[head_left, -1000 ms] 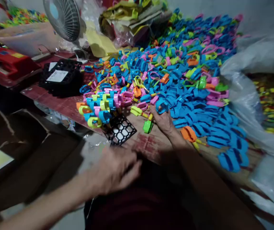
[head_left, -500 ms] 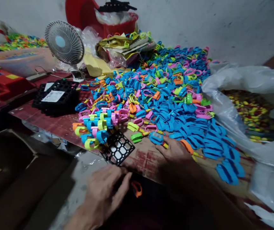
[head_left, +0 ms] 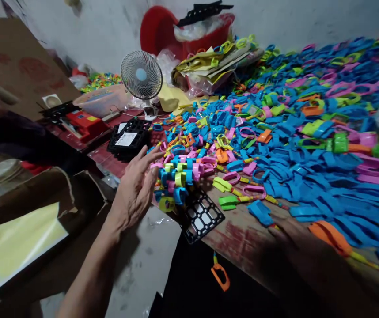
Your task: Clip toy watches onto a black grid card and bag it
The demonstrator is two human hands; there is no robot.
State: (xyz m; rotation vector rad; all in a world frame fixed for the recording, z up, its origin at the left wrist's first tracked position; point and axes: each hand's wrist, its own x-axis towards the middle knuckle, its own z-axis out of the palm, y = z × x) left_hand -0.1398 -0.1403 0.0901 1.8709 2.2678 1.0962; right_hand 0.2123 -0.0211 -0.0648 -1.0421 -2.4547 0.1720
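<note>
My left hand (head_left: 135, 187) is open with fingers spread, held against the left side of a black grid tray (head_left: 202, 218) that juts over the table edge. Several coloured plastic clips (head_left: 176, 179) stand packed on the tray's far part. My right hand (head_left: 287, 236) lies dark and blurred on the table edge, fingers flat and nothing seen in it. Its fingertips are close to a loose blue clip (head_left: 260, 211), with an orange clip (head_left: 328, 236) to its right. Another orange clip (head_left: 221, 276) hangs below the table edge.
A huge heap of mostly blue clips (head_left: 308, 132) covers the table to the right. A stack of black trays (head_left: 128, 140), a small fan (head_left: 141, 77) and a red basket (head_left: 163, 31) stand behind. An open cardboard box (head_left: 27, 212) sits at lower left. A dark sleeve (head_left: 10, 132) shows at far left.
My left hand has come up from my lap to the side of the loaded tray. My right hand drew back from the pile to the table edge. The view swung left.
</note>
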